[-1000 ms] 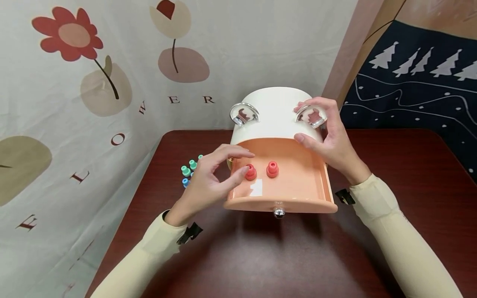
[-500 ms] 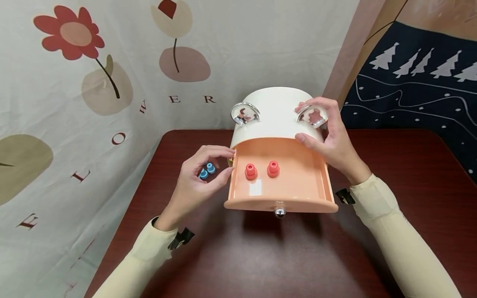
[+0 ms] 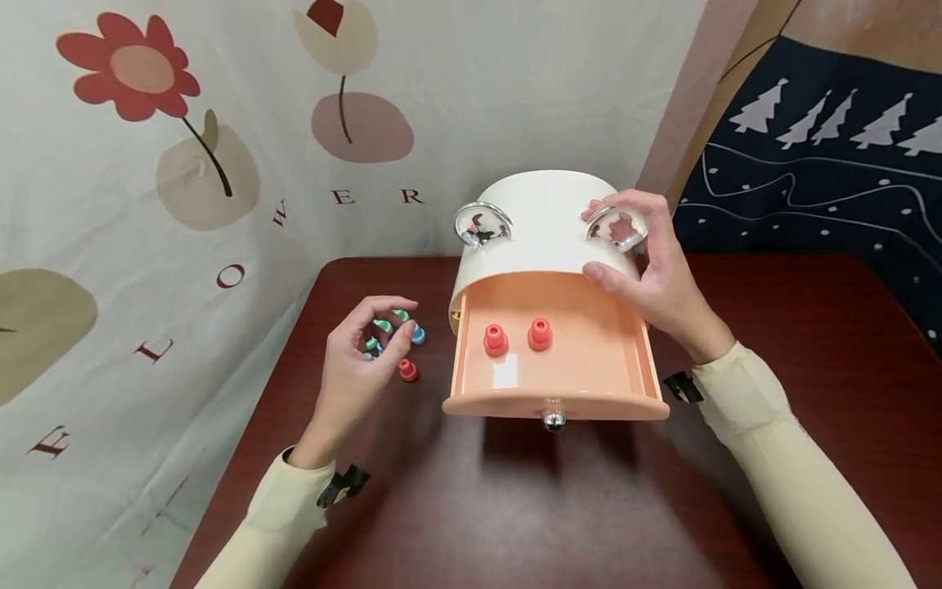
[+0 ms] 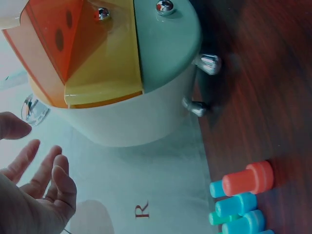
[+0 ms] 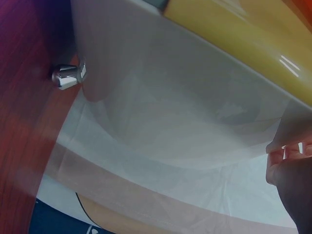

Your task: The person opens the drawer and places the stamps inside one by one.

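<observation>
A white rounded cabinet (image 3: 548,213) with silver ring-shaped ears stands on the table. Its orange top drawer (image 3: 581,360) is pulled out, with two red stepped pegs (image 3: 540,334) upright inside. My right hand (image 3: 658,274) holds the cabinet around the right ear, thumb on the top's front edge. To the left of the cabinet, my left hand (image 3: 353,352) hovers with loosely bent fingers and nothing between them. Close to it on the table stand a red peg (image 3: 408,370) and several blue (image 4: 236,205) and green pegs, partly hidden by the hand in the head view.
Below the orange drawer are a yellow drawer (image 4: 109,73) and a green drawer (image 4: 170,48), both pushed in. Silver feet (image 4: 209,63) raise the cabinet off the dark red table (image 3: 471,507). Printed cloths (image 3: 243,123) hang behind and at the left.
My left hand has moved left, away from the open drawer to beside the loose pegs. The two red pegs stay in the drawer; my right hand has kept its place.
</observation>
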Demonstrator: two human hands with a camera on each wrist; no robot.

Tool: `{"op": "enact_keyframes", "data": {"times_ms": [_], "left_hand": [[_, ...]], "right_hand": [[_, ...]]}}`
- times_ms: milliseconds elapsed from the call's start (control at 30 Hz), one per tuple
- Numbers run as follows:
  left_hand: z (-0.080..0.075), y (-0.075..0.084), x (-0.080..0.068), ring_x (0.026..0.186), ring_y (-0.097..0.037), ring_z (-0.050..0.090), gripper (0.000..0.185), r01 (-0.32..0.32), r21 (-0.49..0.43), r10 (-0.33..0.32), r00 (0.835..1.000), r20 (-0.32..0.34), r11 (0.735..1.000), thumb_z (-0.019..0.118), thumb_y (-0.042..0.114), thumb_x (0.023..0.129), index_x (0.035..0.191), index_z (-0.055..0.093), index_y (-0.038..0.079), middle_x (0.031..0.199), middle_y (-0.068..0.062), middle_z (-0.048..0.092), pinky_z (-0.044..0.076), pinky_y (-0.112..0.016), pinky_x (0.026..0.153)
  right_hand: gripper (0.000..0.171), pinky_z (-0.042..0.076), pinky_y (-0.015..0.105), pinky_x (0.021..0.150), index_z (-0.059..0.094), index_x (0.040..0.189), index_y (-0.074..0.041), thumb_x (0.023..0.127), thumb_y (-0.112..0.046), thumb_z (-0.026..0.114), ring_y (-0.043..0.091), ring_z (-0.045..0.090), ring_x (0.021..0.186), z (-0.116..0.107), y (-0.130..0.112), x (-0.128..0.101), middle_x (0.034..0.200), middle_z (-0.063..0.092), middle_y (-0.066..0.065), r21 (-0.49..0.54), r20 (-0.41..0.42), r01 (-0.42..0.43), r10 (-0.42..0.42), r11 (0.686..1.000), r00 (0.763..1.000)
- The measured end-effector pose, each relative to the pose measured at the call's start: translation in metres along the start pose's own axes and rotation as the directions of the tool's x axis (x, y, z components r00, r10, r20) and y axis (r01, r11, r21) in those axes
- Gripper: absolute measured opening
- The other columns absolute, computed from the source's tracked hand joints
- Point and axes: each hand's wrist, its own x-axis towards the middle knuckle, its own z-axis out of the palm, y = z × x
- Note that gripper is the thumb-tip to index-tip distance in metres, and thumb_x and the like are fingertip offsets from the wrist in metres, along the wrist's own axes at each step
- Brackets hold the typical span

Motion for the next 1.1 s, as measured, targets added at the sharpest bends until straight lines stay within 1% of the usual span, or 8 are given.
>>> {"op": "enact_keyframes", "data": {"times_ms": [133, 233, 433, 633, 733, 833, 967, 1100], "left_hand": [[-0.004, -0.006, -0.005, 0.073, -0.022, 0.055, 0.02, 0.058, 0.019, -0.057, 0.997, -0.046, 0.998, 0.075, 0.001, 0.101, 0.12, 0.078, 0.007, 0.093, -0.01, 0.066, 0.045, -0.023, 0.061], [-0.008, -0.01, -0.008, 0.074, -0.023, 0.056, 0.016, 0.108, 0.033, -0.106, 0.992, -0.064, 0.994, 0.076, 0.004, 0.101, 0.117, 0.079, 0.007, 0.093, -0.009, 0.067, 0.045, -0.023, 0.059], [-0.01, -0.017, -0.012, 0.071, -0.02, 0.057, 0.013, 0.181, 0.122, -0.174, 0.983, -0.063, 0.976, 0.078, 0.008, 0.101, 0.114, 0.079, 0.009, 0.088, -0.005, 0.068, 0.043, -0.022, 0.054], [-0.005, -0.026, -0.018, 0.074, -0.02, 0.058, 0.013, 0.242, 0.207, -0.229, 0.97, -0.085, 0.948, 0.08, 0.005, 0.098, 0.111, 0.08, 0.009, 0.087, -0.007, 0.067, 0.044, -0.021, 0.057], [-0.003, -0.029, -0.021, 0.079, -0.021, 0.06, 0.011, 0.275, 0.249, -0.254, 0.961, -0.114, 0.929, 0.081, 0.008, 0.098, 0.109, 0.079, 0.009, 0.091, -0.008, 0.068, 0.045, -0.02, 0.06], [-0.002, -0.033, -0.025, 0.079, -0.022, 0.06, 0.012, 0.318, 0.293, -0.293, 0.948, -0.128, 0.902, 0.082, 0.01, 0.098, 0.109, 0.079, 0.008, 0.09, -0.009, 0.068, 0.045, -0.022, 0.059], [-0.001, -0.038, -0.03, 0.077, -0.023, 0.062, 0.015, 0.364, 0.355, -0.349, 0.931, -0.109, 0.861, 0.081, 0.012, 0.098, 0.111, 0.077, 0.006, 0.088, -0.01, 0.069, 0.044, -0.025, 0.06], [0.0, -0.04, -0.032, 0.078, -0.022, 0.064, 0.018, 0.386, 0.404, -0.384, 0.919, -0.09, 0.829, 0.081, 0.014, 0.097, 0.111, 0.077, 0.004, 0.09, -0.009, 0.071, 0.045, -0.026, 0.062]], "right_hand": [[0.068, 0.043, 0.036, 0.117, 0.042, 0.148, 0.0, 0.094, -0.015, 0.08, 0.031, 0.05, 0.139, 0.001, 0.002, 0.004, 0.142, 0.06, 0.012, 0.0, 0.009, 0.006, -0.006, 1.0, 1.0], [0.069, 0.042, 0.038, 0.118, 0.041, 0.148, 0.0, 0.095, -0.019, 0.081, 0.031, 0.05, 0.14, 0.003, 0.002, 0.005, 0.142, 0.06, 0.013, -0.003, 0.011, 0.008, -0.008, 1.0, 1.0], [0.069, 0.042, 0.037, 0.118, 0.043, 0.147, 0.0, 0.091, -0.013, 0.081, 0.03, 0.051, 0.14, 0.005, 0.0, 0.007, 0.142, 0.06, 0.013, 0.015, -0.008, -0.006, 0.006, 1.0, 1.0], [0.068, 0.045, 0.034, 0.115, 0.042, 0.147, 0.001, 0.09, -0.005, 0.079, 0.03, 0.05, 0.139, 0.002, -0.002, 0.006, 0.141, 0.06, 0.013, 0.012, -0.004, -0.005, 0.005, 1.0, 1.0], [0.069, 0.045, 0.035, 0.116, 0.042, 0.147, 0.0, 0.091, -0.009, 0.08, 0.03, 0.05, 0.139, 0.001, -0.002, 0.005, 0.141, 0.06, 0.013, 0.003, -0.008, -0.009, 0.009, 1.0, 1.0], [0.069, 0.044, 0.036, 0.117, 0.042, 0.148, 0.0, 0.094, -0.016, 0.08, 0.03, 0.05, 0.14, 0.0, 0.0, 0.003, 0.143, 0.059, 0.013, -0.008, 0.0, -0.008, 0.008, 1.0, 1.0], [0.069, 0.044, 0.036, 0.117, 0.041, 0.149, 0.0, 0.096, -0.021, 0.08, 0.032, 0.049, 0.14, -0.001, 0.002, 0.001, 0.145, 0.059, 0.011, -0.015, 0.012, -0.003, 0.003, 1.0, 1.0], [0.069, 0.043, 0.036, 0.117, 0.041, 0.149, 0.001, 0.096, -0.021, 0.08, 0.032, 0.049, 0.14, -0.001, 0.003, 0.0, 0.144, 0.059, 0.012, -0.016, 0.008, -0.002, 0.002, 1.0, 1.0]]}}
